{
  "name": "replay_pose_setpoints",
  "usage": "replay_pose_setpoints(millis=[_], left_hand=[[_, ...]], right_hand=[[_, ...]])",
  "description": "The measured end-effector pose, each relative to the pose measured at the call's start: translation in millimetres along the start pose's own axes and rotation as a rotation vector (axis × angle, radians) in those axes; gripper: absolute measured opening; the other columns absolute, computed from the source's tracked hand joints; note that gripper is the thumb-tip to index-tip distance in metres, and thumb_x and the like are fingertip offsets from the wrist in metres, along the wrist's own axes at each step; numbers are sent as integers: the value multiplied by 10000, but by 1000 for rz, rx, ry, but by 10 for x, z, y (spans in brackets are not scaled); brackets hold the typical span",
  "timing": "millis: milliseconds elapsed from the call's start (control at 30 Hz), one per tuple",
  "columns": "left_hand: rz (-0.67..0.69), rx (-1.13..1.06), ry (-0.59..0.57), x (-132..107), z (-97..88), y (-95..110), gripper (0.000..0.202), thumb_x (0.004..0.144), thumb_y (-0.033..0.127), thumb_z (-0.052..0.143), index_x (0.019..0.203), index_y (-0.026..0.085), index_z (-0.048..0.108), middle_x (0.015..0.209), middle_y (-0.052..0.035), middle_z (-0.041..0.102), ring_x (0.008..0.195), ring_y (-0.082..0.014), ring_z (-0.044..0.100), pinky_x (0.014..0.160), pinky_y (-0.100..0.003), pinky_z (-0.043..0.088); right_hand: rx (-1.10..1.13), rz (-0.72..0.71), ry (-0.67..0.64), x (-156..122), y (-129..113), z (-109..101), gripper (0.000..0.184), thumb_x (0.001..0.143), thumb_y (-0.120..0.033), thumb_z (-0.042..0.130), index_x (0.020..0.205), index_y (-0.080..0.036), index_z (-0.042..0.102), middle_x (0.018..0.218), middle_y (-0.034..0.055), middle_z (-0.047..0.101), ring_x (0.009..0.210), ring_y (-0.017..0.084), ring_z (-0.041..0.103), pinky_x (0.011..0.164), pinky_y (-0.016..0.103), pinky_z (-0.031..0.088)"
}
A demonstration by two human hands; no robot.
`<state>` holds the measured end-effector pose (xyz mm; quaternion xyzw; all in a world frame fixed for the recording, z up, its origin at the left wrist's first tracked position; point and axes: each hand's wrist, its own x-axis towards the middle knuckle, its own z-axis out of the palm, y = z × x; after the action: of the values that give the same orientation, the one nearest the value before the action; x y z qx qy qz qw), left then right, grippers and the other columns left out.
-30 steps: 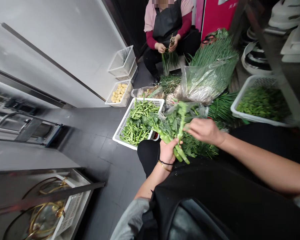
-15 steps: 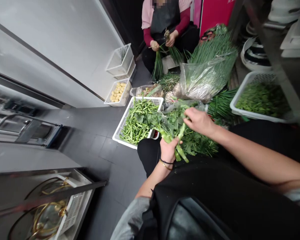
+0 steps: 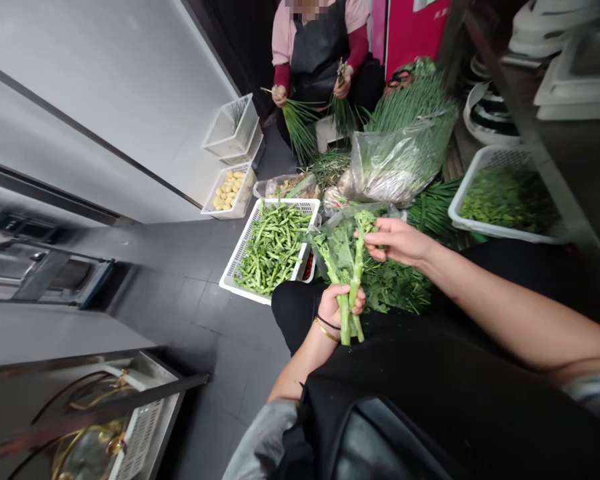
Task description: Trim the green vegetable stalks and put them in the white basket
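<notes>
Right of the white basket (image 3: 307,207), holds green stalks (image 3: 357,272) in the left hand (image 3: 333,304), curls the right hand (image 3: 397,241) at their tops, pinch unclear, and may snap one by over-tugging.

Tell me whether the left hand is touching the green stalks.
Touching. The head view shows the left hand wrapped around the green stalks, whose lower ends stick out below it.

On my remote feed I count one left hand (image 3: 331,305) at five o'clock, one right hand (image 3: 401,241) at three and, between them, at least two green stalks (image 3: 357,263). Farther out: one stem basket (image 3: 245,293) at nine, one potato basket (image 3: 247,193) at ten, two stacked tubs (image 3: 231,138) at eleven, one other person (image 3: 317,61) at twelve, one leaf basket (image 3: 500,230) at three.
</notes>
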<state>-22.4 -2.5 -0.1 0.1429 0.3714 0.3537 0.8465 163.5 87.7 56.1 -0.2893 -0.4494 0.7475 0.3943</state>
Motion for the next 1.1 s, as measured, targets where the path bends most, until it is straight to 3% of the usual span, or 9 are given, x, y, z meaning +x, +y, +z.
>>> replay_pose_setpoints(millis=[133,267,467,533,700,767,833,933,1100], left_hand=[[234,73,115,-5,77,-1,287,621,294,708,813,96,629,769,-102,643,579,-125,562,488,-231,398],[360,40,217,7,216,-6,260,610,236,731,793,81,632,773,-97,648,590,-116,569,487,-214,421],[196,-122,209,-11,257,38,168,639,194,674,761,97,609,708,-70,610,572,-97,551,451,-179,414],[276,-92,279,0,105,202,171,630,192,661,758,96,603,694,-64,607,563,-97,554,465,-187,431],[720,219,807,46,-548,1037,154,593,148,626,723,116,550,574,-10,576,513,-114,550,496,-234,460],[817,251,930,-5,-784,1392,207,572,90,614,760,141,544,569,23,566,515,-102,533,511,-229,454],[877,252,989,-98,-922,1647,255,558,54,602,787,151,549,596,29,576,540,-96,530,535,-225,451],[865,251,908,-195,-882,1732,231,557,75,604,771,143,552,634,6,590,571,-109,551,540,-235,447],[606,145,360,-63,-328,1128,246,554,176,632,792,157,573,838,-73,649,709,-150,602,490,-215,431]], right_hand=[[-186,-150,228,71,100,67,299,688,-385,701,766,-191,487,523,-67,453,387,51,338,392,208,240],[-858,-553,490,81,172,33,129,765,-306,596,734,-187,555,630,3,529,570,123,475,518,254,364],[-1340,-800,136,-22,288,-17,176,825,-211,458,710,-200,592,683,24,560,608,129,508,557,246,389],[-1302,-706,218,-99,192,-209,191,852,-279,483,716,-193,586,680,27,575,616,126,520,580,249,402],[-1506,-63,969,-345,-344,-1404,539,808,-614,499,824,-95,643,765,185,641,742,200,605,577,354,313],[-1646,213,1064,-381,-479,-1869,754,776,-729,375,783,-32,662,941,350,604,927,334,604,577,427,267],[-1801,190,1048,-342,-490,-2062,780,726,-747,441,844,-11,669,1018,412,560,1073,439,521,602,467,265],[-1729,-49,804,-168,-322,-1688,693,683,-616,650,1077,-46,636,1062,336,597,1050,394,546,656,444,349],[-972,-30,112,279,85,-218,461,743,-518,614,1073,-199,662,792,40,675,654,153,597,602,293,440]])
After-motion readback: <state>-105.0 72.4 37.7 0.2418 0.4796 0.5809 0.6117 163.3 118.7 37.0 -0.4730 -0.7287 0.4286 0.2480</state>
